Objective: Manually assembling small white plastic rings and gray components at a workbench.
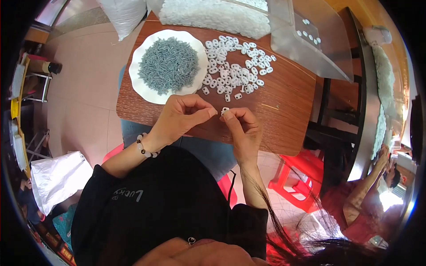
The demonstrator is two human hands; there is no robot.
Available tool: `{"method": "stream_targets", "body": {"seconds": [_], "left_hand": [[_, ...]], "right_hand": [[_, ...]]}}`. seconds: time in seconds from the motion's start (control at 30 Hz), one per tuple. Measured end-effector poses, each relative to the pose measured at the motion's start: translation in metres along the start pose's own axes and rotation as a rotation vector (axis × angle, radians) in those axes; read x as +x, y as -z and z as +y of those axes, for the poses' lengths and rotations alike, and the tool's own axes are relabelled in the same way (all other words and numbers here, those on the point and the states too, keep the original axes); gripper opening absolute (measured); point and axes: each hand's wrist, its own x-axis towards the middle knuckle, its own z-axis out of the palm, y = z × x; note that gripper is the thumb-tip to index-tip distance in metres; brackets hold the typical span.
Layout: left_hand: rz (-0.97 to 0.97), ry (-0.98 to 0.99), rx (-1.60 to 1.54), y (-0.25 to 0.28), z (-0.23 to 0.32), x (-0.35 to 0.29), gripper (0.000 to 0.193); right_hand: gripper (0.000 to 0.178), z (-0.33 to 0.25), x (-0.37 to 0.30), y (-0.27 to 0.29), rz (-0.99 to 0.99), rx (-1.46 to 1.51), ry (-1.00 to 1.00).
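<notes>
Between the thumb and forefinger of my right hand (pixel 244 131) is a small white two-holed plastic piece (pixel 226 108), held just over the near part of the table. Close to its left side, my left hand (pixel 183 117) has thumb and forefinger pinched together; anything between those tips is too small to make out. A scalloped white plate (pixel 136 73) beyond my left hand carries a heap of small grey-blue screws (pixel 169 65). To the right of the plate, many more white two-holed pieces (pixel 237 73) lie loose in a scattered pile.
The brown wooden table (pixel 284 115) bears everything. A clear bin (pixel 306 53) with a few white pieces stands at the far right, beside a mass of white pieces (pixel 213 20). A red stool (pixel 299 181) is at the right; another person's arm (pixel 361 190) shows farther right.
</notes>
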Motion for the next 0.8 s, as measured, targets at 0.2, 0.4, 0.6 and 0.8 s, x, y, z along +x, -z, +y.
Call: {"method": "stream_targets", "body": {"seconds": [0.2,0.4,0.6,0.8], "left_hand": [[-0.007,0.035,0.021,-0.012,-0.008,0.003,0.01],[-0.018,0.04,0.004,-0.018,-0.005,0.003,0.01],[0.001,0.04,0.049,-0.018,-0.007,0.004,0.01],[-0.013,0.002,-0.009,-0.021,-0.005,0.005,0.011]], "right_hand": [[0.009,0.002,-0.012,0.011,0.018,0.06,-0.021],[0.01,0.004,-0.013,0.013,0.034,0.039,-0.004],[0.009,0.006,-0.011,0.013,0.035,0.037,-0.006],[0.01,0.007,-0.009,0.013,0.016,0.01,-0.009]]}}
